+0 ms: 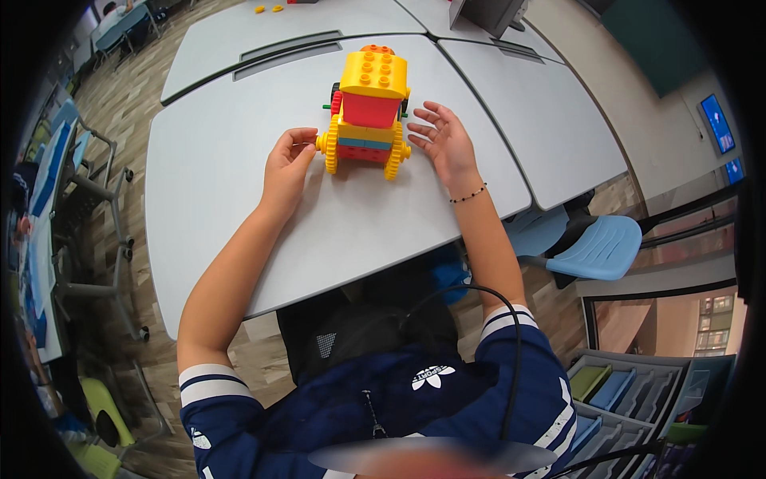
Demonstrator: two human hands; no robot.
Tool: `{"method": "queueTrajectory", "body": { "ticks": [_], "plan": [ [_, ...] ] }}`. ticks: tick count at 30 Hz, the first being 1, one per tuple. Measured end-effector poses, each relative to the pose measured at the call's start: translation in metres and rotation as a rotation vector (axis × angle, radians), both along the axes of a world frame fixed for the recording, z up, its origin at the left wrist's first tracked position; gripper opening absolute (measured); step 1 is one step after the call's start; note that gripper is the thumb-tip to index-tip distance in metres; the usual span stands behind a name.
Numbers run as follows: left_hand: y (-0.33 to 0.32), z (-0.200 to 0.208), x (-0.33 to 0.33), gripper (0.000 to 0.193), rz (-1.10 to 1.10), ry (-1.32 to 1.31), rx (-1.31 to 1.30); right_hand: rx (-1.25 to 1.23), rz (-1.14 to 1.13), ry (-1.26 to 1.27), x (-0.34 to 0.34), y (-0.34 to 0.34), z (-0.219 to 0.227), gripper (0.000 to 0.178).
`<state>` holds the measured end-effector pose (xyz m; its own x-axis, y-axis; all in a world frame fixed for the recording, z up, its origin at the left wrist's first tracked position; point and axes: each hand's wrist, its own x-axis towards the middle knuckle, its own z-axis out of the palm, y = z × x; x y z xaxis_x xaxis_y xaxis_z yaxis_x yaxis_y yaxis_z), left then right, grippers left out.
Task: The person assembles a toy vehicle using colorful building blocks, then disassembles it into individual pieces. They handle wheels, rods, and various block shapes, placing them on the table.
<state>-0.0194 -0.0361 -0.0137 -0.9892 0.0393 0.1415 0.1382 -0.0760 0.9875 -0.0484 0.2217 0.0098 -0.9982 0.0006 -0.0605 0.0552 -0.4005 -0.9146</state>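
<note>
A toy vehicle (372,112) built of chunky plastic bricks stands on the white table in front of me. Its top is a rounded yellow studded brick (375,73) over a red block, with yellow, blue and red bricks lower down. Large yellow gear wheels flank its near end. At the left gear, my left hand (289,166) pinches a small yellow knob (321,143) between thumb and fingers. My right hand (448,145) is beside the vehicle's right side, fingers spread and holding nothing. Green axle ends and dark wheels show partly farther back.
The white table (215,191) adjoins more tables behind and to the right. Small yellow pieces (269,9) and a dark grey box-like object (485,17) are on the far tables. A blue chair (597,247) stands at right; a black cable (511,359) crosses my right sleeve.
</note>
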Motion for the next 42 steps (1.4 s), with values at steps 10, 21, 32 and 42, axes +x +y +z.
{"method": "queueTrajectory", "body": {
  "ticks": [10,21,32,42],
  "plan": [
    [-0.001,0.004,-0.007,0.034,-0.041,-0.014,0.052,0.022,0.067,0.081,-0.010,0.014,0.002,0.026],
    [-0.004,0.004,-0.005,0.027,-0.154,0.000,0.027,0.179,0.053,-0.009,-0.009,0.015,0.004,0.018],
    [-0.028,0.016,-0.020,0.017,-0.421,-0.134,-0.120,0.450,0.345,-0.067,0.004,0.019,0.005,0.016],
    [-0.031,0.014,-0.032,0.014,-0.422,-0.201,-0.088,0.354,0.477,0.021,0.009,0.034,0.000,0.026]
  ]
}}
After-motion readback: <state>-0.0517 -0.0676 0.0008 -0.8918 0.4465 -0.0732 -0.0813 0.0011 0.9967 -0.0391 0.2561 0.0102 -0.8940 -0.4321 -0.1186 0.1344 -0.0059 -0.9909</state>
